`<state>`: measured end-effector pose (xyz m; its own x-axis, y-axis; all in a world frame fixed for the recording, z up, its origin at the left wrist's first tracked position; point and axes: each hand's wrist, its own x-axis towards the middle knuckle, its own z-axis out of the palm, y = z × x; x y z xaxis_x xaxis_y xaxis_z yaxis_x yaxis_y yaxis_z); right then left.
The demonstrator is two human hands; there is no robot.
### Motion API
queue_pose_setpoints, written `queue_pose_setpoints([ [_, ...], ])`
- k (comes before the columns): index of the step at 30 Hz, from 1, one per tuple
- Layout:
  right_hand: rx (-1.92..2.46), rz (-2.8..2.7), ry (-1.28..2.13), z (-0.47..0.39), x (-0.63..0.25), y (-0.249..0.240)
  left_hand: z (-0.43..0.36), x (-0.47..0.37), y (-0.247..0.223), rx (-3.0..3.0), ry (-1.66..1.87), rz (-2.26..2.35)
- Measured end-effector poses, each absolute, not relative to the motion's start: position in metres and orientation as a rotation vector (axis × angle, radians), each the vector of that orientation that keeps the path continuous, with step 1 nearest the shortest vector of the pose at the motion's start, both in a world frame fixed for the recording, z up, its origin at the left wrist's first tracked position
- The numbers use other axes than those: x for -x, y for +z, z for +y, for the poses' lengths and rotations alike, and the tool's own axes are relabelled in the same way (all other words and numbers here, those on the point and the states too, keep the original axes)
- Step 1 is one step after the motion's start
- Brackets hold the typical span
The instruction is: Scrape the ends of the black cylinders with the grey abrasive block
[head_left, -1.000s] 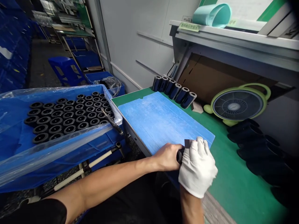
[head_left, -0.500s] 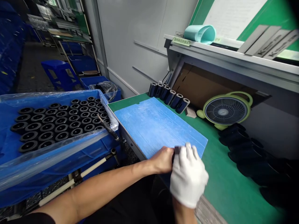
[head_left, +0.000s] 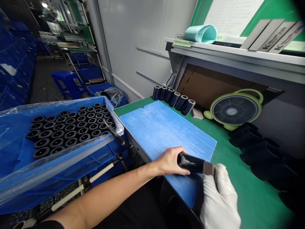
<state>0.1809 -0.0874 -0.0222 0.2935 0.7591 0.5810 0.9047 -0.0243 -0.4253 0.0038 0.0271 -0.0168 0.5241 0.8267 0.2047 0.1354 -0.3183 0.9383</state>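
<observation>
At lower centre, the left hand (head_left: 168, 161) has fingers half-curled round 1 tube (head_left: 193, 163), grip unclear; at lower right, the right hand (head_left: 221, 195) has fingers closed on 1 block (head_left: 208, 169) by the tube's right end.

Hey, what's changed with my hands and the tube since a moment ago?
Your gloved right hand moved right, away from your left hand, which opened wider around the left end of the tube. More of the tube shows between them. The right hand still holds the block. The fan stayed put.
</observation>
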Motion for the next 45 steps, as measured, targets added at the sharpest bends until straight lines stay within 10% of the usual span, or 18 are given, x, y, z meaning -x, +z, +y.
queue_pose_setpoints([
  [45, 1.927, -1.910, -0.591, -0.041, -0.112, 0.032, 0.018, -0.005, -0.015, -1.844, 0.826, 0.891],
])
